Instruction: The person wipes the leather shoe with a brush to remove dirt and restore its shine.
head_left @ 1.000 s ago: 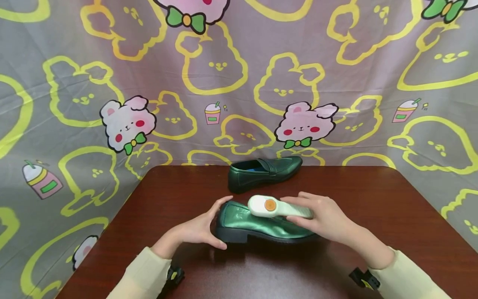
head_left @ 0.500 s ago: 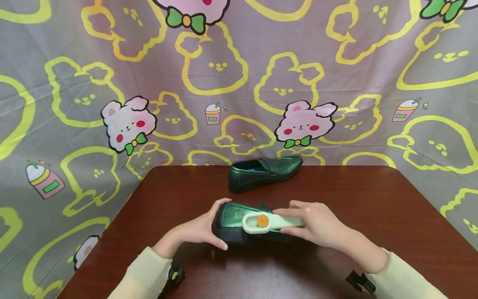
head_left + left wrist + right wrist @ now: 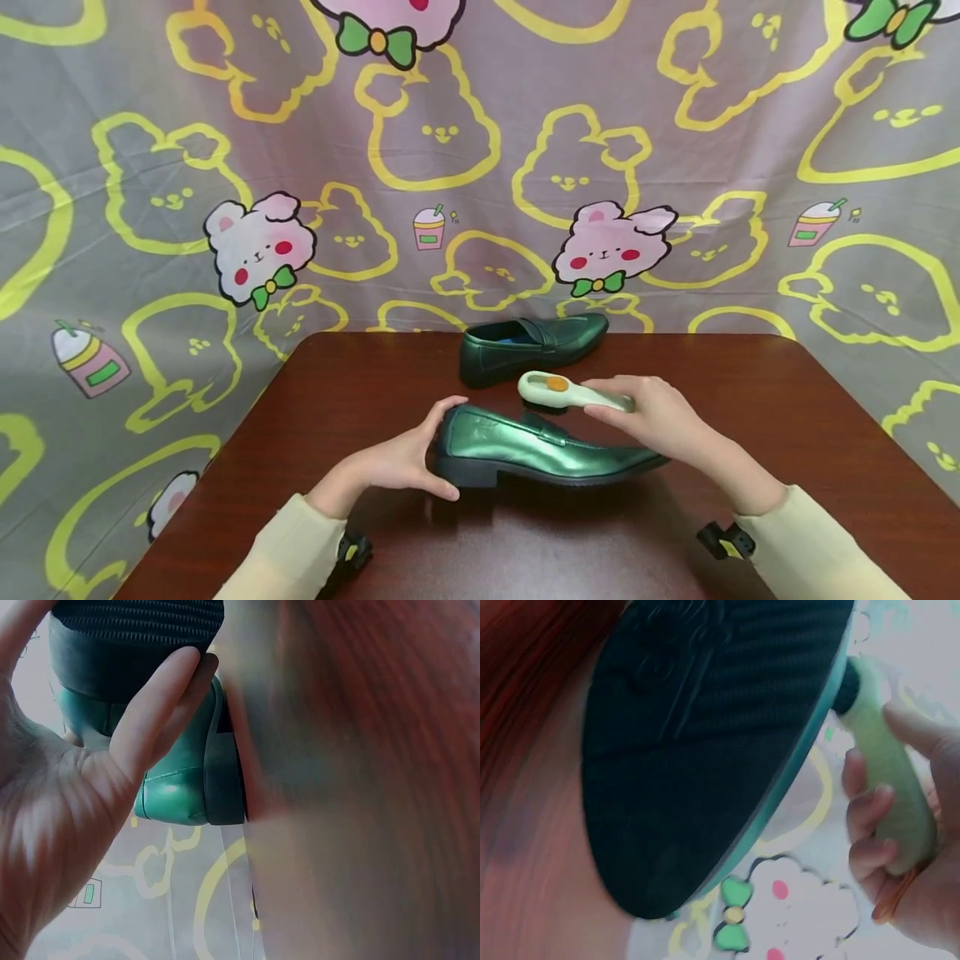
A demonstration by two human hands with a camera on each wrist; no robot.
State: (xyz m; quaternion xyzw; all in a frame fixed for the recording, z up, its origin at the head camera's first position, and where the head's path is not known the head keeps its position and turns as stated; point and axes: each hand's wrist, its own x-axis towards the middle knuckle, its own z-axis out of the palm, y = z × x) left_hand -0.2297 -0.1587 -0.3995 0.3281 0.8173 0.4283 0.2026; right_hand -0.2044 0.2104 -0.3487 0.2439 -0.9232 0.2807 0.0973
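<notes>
A shiny green loafer (image 3: 517, 446) is held on its side above the table, toe to the right. My left hand (image 3: 401, 458) grips its heel end, thumb below and fingers behind; in the left wrist view the hand (image 3: 82, 772) lies against the dark heel (image 3: 135, 645). My right hand (image 3: 660, 417) grips the handle of a pale green brush (image 3: 543, 390) with an orange button, just above and behind the shoe. In the right wrist view fingers curl round the handle (image 3: 896, 795), and the dark bristles are beside the shoe's edge, beyond the sole (image 3: 697, 750).
A second dark green loafer (image 3: 525, 346) stands upright at the back of the brown table (image 3: 360, 375). Behind the table hangs a grey curtain (image 3: 465, 200) with yellow and pink cartoon figures.
The brush has moved up and back from the shoe's near side, after passing down across it. The shoe's side is tilted into fuller view again. My left hand keeps its grip on the heel.
</notes>
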